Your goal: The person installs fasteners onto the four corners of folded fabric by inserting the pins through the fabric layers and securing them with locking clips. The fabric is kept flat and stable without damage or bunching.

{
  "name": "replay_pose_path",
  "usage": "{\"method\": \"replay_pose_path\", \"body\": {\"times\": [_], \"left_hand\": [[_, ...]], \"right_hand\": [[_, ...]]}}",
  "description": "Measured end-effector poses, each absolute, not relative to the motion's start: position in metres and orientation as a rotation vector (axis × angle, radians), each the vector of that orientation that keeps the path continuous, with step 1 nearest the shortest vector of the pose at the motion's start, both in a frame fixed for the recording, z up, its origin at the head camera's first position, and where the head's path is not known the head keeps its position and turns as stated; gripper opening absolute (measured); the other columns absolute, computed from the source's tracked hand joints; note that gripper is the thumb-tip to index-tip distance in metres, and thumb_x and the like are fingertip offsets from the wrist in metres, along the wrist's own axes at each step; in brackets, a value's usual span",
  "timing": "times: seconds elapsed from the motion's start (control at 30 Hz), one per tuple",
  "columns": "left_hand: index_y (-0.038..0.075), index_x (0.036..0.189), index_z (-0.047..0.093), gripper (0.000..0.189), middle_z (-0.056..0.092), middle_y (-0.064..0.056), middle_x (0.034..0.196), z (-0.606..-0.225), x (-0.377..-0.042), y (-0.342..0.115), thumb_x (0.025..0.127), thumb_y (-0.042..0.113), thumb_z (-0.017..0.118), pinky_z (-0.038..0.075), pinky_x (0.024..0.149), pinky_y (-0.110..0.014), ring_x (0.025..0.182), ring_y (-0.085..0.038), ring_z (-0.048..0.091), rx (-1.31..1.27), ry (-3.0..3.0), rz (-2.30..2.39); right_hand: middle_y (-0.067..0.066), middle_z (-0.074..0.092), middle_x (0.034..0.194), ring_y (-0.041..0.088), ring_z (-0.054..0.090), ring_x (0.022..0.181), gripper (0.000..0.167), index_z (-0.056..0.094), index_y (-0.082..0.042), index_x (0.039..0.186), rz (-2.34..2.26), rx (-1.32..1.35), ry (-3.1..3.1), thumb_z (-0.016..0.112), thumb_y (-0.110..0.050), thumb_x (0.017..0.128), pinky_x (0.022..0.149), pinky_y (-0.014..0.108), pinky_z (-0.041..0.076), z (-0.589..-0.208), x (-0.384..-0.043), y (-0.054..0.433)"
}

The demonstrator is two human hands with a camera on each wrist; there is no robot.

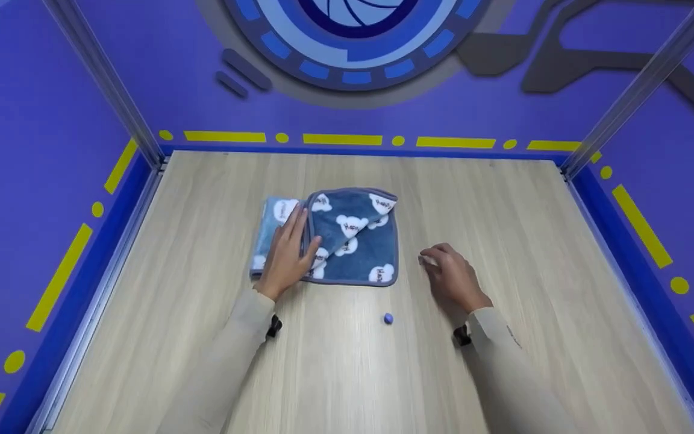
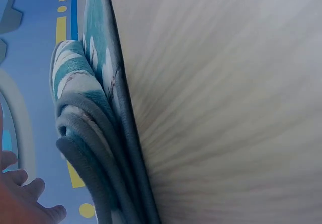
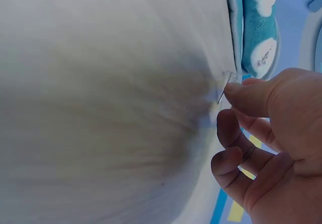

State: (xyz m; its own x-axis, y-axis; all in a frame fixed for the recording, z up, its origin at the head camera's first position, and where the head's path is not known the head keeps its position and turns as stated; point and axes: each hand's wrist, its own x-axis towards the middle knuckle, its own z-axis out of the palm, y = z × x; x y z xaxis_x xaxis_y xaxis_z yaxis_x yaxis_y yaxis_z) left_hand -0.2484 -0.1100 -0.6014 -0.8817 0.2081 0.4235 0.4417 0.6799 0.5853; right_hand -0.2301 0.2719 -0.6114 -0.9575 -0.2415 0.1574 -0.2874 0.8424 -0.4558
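Observation:
A blue fleece blanket (image 1: 362, 256) with white cloud-shaped patches lies folded on the table, its layers stacked in the left wrist view. My left hand (image 1: 287, 256) rests on its left part with the fingers extended; its fingertips (image 2: 35, 188) show at the left wrist view's lower left. To the right of the blanket, my right hand (image 1: 450, 274) pinches a thin needle-like piece (image 3: 224, 88) between thumb and index finger, just above the table. A clear bit shows near its upper end; its exact kind is too small to tell.
A small blue-purple bead-like ball (image 1: 388, 318) lies on the wooden table (image 1: 335, 374) between the forearms, nearer than the blanket. Purple panels (image 1: 347, 120) with yellow dashes and metal corner posts (image 1: 630, 90) enclose the table at the back and both sides.

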Motion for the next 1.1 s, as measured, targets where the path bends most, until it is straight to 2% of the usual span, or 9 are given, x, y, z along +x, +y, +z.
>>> {"method": "replay_pose_path", "body": {"times": [0.13,0.4,0.5,0.7,0.9,1.1], "left_hand": [[0.002,0.16,0.032,0.069,0.021,-0.016,0.169,-0.603,-0.246,-0.112,0.107,0.04,0.053,0.023,0.12,-0.061,0.153,-0.032,0.025,-0.509,-2.569,-1.028],[0.008,0.162,0.027,0.067,0.017,-0.009,0.17,-0.603,-0.245,-0.114,0.108,0.04,0.049,0.021,0.122,-0.059,0.155,-0.029,0.023,-0.489,-2.585,-1.031],[0.008,0.162,0.028,0.066,0.02,-0.011,0.17,-0.603,-0.245,-0.114,0.108,0.039,0.05,0.022,0.121,-0.06,0.154,-0.031,0.025,-0.494,-2.569,-1.018],[-0.001,0.157,0.036,0.063,0.027,-0.018,0.166,-0.609,-0.245,-0.113,0.107,0.034,0.053,0.027,0.117,-0.064,0.151,-0.037,0.03,-0.508,-2.523,-0.992],[-0.001,0.156,0.038,0.061,0.029,-0.019,0.165,-0.61,-0.241,-0.108,0.107,0.03,0.056,0.03,0.117,-0.061,0.148,-0.039,0.034,-0.498,-2.527,-1.001],[0.0,0.151,0.048,0.056,0.042,-0.023,0.157,-0.598,-0.239,-0.094,0.1,0.013,0.067,0.037,0.115,-0.054,0.141,-0.039,0.044,-0.541,-2.406,-0.985]], "right_hand": [[0.007,0.067,0.113,0.026,0.067,0.101,0.019,0.077,-0.012,0.116,0.766,0.419,-2.937,0.071,-0.015,0.099,0.087,0.048,0.056,-0.613,-0.231,0.271],[0.004,0.066,0.1,0.021,0.065,0.09,0.016,0.079,-0.014,0.111,0.757,0.429,-2.977,0.072,-0.011,0.097,0.082,0.044,0.056,-0.61,-0.236,0.266],[0.005,0.067,0.1,0.022,0.065,0.091,0.017,0.078,-0.011,0.112,0.719,0.431,-3.012,0.071,-0.008,0.097,0.082,0.044,0.056,-0.609,-0.239,0.266],[0.006,0.068,0.099,0.023,0.067,0.09,0.015,0.078,-0.008,0.108,0.673,0.449,-3.012,0.072,-0.005,0.095,0.08,0.045,0.057,-0.611,-0.24,0.265],[0.004,0.069,0.095,0.021,0.066,0.086,0.009,0.075,-0.009,0.103,0.661,0.442,-3.009,0.07,-0.006,0.096,0.077,0.043,0.057,-0.61,-0.238,0.266],[0.003,0.064,0.087,0.019,0.058,0.076,0.004,0.067,-0.01,0.097,0.758,0.363,-2.977,0.065,-0.014,0.098,0.068,0.038,0.05,-0.605,-0.24,0.266]]}}
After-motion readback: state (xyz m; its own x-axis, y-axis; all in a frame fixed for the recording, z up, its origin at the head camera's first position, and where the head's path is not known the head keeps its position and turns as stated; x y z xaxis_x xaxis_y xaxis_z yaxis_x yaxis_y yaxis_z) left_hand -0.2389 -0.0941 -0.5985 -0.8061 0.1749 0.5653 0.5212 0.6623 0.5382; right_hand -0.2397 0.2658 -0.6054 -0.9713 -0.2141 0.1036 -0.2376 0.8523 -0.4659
